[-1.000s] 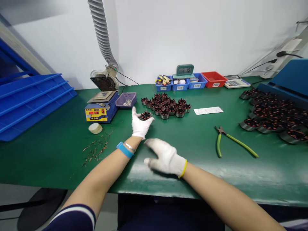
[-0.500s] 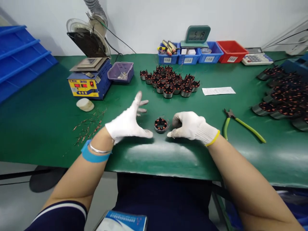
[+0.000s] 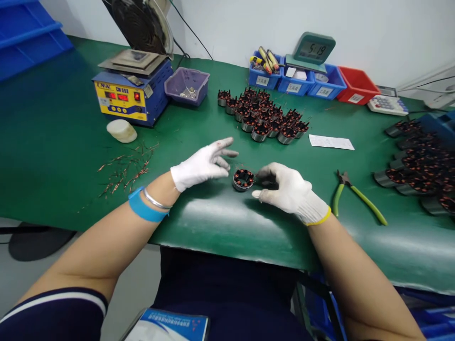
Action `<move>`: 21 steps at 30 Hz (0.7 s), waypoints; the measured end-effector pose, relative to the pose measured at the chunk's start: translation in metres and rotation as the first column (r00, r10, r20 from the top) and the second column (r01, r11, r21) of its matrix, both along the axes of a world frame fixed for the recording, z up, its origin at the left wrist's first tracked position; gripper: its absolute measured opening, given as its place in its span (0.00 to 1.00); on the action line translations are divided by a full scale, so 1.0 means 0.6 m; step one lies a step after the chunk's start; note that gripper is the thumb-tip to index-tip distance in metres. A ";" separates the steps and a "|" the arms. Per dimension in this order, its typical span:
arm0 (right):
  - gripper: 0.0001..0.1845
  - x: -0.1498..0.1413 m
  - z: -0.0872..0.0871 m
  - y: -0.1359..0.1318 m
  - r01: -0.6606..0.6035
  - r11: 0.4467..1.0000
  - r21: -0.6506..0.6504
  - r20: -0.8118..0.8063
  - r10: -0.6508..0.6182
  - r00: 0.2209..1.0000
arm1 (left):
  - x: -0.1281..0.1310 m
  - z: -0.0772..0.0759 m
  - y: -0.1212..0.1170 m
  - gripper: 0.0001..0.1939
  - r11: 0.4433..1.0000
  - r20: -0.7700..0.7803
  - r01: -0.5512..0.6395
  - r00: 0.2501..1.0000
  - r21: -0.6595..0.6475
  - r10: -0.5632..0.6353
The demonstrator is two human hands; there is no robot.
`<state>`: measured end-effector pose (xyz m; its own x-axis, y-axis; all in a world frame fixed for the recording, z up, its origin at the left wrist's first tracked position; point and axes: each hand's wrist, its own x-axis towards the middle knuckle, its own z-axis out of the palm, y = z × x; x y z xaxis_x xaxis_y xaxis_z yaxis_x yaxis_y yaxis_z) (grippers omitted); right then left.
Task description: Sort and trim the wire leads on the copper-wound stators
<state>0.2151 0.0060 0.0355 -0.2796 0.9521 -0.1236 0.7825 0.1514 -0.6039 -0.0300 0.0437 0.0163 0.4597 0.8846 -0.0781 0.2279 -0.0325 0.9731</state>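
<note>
One motor stator point(image 3: 243, 180), a round ring with copper windings and black teeth, sits by itself on the green bench near the front. My left hand point(image 3: 208, 163), in a white glove, hovers just left of it with the fingers stretched out and nothing in them. On the stator's other side is my right hand point(image 3: 286, 187), also gloved, its thumb and fingers curved apart. Its fingertips are close to the ring; whether they touch it I cannot tell. Further back stands a cluster of similar stators point(image 3: 263, 116).
Green-handled cutters point(image 3: 344, 179) lie at the right, before more stators point(image 3: 423, 161). A paper slip point(image 3: 332, 142) is behind them. Wire scraps point(image 3: 126, 168), a white round block point(image 3: 122, 130) and a yellow-blue control unit point(image 3: 131, 92) occupy the left. Small bins point(image 3: 293, 86) line the back.
My left hand's fingers have drawn closer together, and its thumb has lifted from the bench front. My right hand stays beside the stator. The camera view has tilted and shifted.
</note>
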 end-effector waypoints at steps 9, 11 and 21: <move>0.13 -0.027 -0.023 -0.010 -0.176 0.817 0.550 0.004 0.208 0.978 | 0.043 -0.008 -0.022 0.59 0.986 -0.238 0.093 0.970 0.141 -0.057; 0.14 -0.017 -0.014 -0.014 -0.181 0.844 0.505 0.074 0.167 0.983 | 0.046 -0.005 -0.028 0.58 0.979 -0.326 0.071 0.945 0.190 -0.005; 0.15 0.001 0.006 -0.003 0.083 0.996 0.037 0.422 -0.091 0.902 | 0.063 -0.006 -0.040 0.56 0.938 -0.462 -0.015 0.867 0.347 0.185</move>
<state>0.2155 0.0039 0.0390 -0.1206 0.9734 -0.1948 0.9743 0.0785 -0.2110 0.0077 0.0195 0.0124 0.3463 0.9376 0.0313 0.6821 -0.2745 0.6778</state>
